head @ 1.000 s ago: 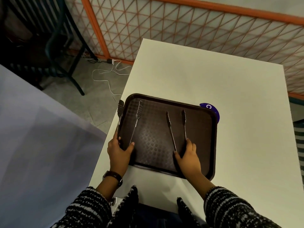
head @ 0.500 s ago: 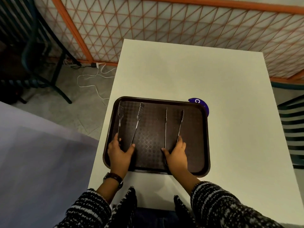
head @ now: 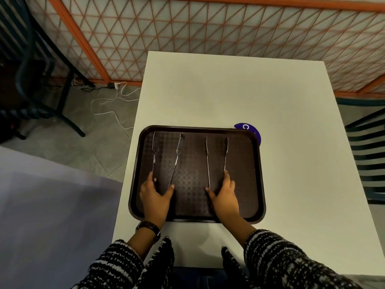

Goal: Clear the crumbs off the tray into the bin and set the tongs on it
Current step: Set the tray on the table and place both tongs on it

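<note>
A dark brown textured tray (head: 192,161) lies on the near part of a white table (head: 229,90). Two metal tongs lie flat on it, tips pointing away from me. My left hand (head: 155,198) covers the hinge end of the left tongs (head: 177,153), thumb and forefinger on its two arms. On the right tongs (head: 207,157) my right hand (head: 224,197) rests the same way. I see no crumbs on the tray and no bin in view.
A purple round disc (head: 248,128) peeks out at the tray's far right corner. An orange lattice partition (head: 208,28) stands behind the table. Dark chairs stand at left (head: 31,80) and right (head: 366,155). A white cable (head: 108,105) lies on the floor.
The left tongs, one arm over the tray's left rim a second ago, now lie fully inside it. Both tongs have been straightened, and the tray now sits square to the table.
</note>
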The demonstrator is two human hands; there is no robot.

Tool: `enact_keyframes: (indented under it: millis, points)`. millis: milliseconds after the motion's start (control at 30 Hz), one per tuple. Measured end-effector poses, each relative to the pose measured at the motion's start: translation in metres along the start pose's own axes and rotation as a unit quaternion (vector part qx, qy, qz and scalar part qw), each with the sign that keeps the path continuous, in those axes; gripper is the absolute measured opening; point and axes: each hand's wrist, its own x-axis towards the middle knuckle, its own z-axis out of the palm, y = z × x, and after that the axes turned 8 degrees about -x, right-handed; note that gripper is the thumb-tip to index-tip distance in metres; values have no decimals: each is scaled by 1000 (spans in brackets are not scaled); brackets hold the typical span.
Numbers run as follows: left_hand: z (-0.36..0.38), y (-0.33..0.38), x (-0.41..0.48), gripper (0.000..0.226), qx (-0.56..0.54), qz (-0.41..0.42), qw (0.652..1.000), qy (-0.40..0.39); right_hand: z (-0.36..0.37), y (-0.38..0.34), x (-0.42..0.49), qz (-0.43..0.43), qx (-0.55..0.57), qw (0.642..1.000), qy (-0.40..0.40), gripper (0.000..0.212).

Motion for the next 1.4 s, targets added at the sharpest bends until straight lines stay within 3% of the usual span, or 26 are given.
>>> enact_keyframes:
  millis: [333, 767, 1200, 1300, 1400]
  points:
    - [21, 3, 3, 82, 31, -25, 999, 24, -2, 6, 0, -12, 25, 999, 18, 89]
    - [42, -7, 9, 86, 82, -40, 995, 36, -7, 30, -5, 25, 54, 996, 74, 62]
    - [26, -14, 21, 88, 76, -40, 995, -48, -5, 50, -10, 19, 35, 996, 85, 35]
    - [18, -8, 22, 76, 69, -33, 996, -38, -10, 48, -8, 17, 12, 998, 64, 37]
    - [12, 11, 28, 54, 73, 43, 996, -28, -31, 42, -2, -10, -36, 998, 45, 42]
